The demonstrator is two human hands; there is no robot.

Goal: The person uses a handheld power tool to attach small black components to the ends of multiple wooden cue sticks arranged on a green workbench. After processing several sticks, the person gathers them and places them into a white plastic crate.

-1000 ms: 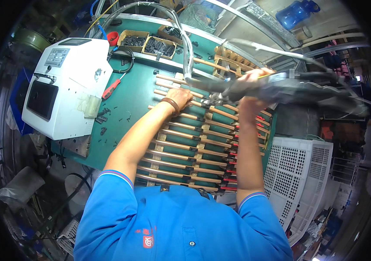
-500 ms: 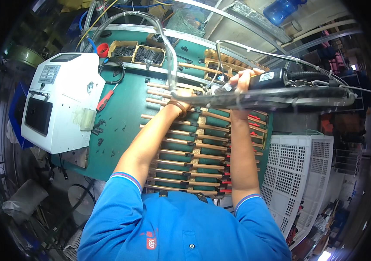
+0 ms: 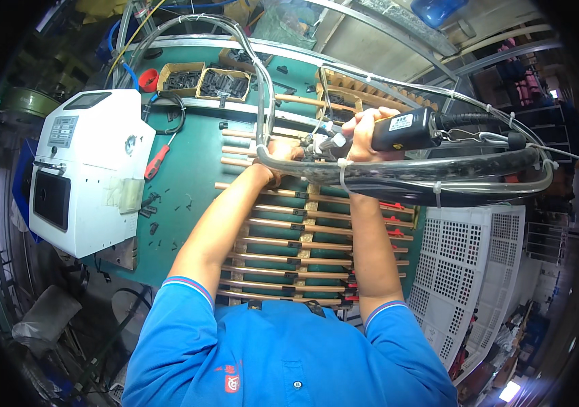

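My right hand (image 3: 369,136) is closed around a black powered screwdriver (image 3: 403,130) with a cable at its back end. The driver lies nearly level, and its metal nose (image 3: 327,142) points left toward my left hand (image 3: 284,150). That left hand rests at the far end of a row of copper-coloured rods (image 3: 269,242); a thick clear hose (image 3: 398,169) crosses in front, hiding most of its fingers. Small black clips (image 3: 293,260) sit along the rods, which lie side by side across wooden strips. Red pieces (image 3: 396,233) show near their right ends.
A white machine (image 3: 86,169) stands at the left of the green table (image 3: 188,163). Beside it lie a red-handled screwdriver (image 3: 157,163) and scattered black bits. Cardboard boxes of black parts (image 3: 224,85) and a red cup (image 3: 148,80) stand behind. White perforated crates (image 3: 449,271) are at the right.
The hose has swung lower over my right wrist. My right hand and the driver have shifted slightly down and left in the picture, as the whole view moved a little too.
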